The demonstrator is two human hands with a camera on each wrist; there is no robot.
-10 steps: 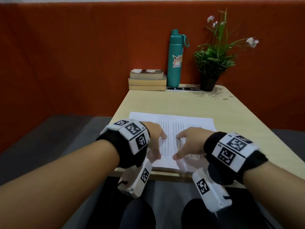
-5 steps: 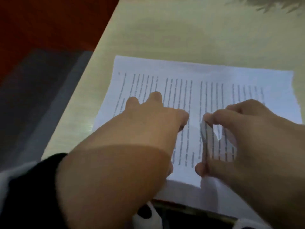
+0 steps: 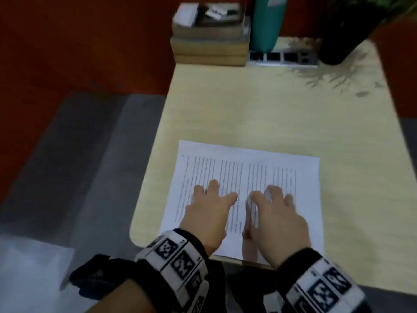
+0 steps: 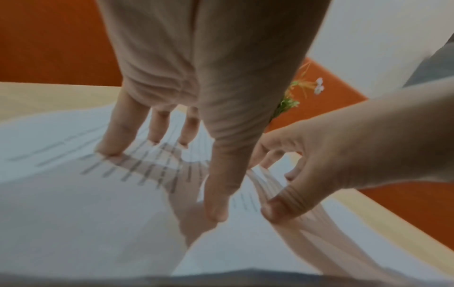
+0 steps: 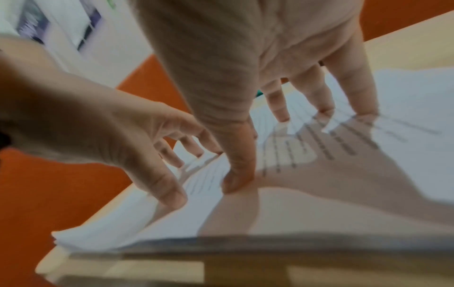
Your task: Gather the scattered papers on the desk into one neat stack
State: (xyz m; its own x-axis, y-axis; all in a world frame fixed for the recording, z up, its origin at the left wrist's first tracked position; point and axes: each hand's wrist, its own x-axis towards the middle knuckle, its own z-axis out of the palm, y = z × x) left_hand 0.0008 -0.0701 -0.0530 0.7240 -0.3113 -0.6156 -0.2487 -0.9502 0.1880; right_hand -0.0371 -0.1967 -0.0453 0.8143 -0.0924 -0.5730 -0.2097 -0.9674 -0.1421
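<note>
A stack of white printed papers [image 3: 246, 168] lies at the near edge of the pale wooden desk [image 3: 270, 109]. My left hand [image 3: 212, 206] rests on its left half, fingers straight and spread, tips pressing the top sheet [image 4: 73, 194]. My right hand [image 3: 259, 215] sits on the right half. Its thumb [image 4: 277, 209] and fingers pinch a raised fold of the top sheets. In the right wrist view my right hand [image 5: 270, 97] bears on the page and my left hand [image 5: 123, 136] is beside it. The stack's near edge [image 5: 123, 238] overhangs the desk front.
At the desk's far end stand two stacked books [image 3: 209, 41], a teal bottle [image 3: 267, 21], a black plant pot [image 3: 338, 46] and a power strip [image 3: 282, 57]. Grey floor lies left of the desk, and an orange wall stands behind it.
The head view swung down close to the page and back out. Both hands stayed on the stack. The right hand still pinches the raised fold.
</note>
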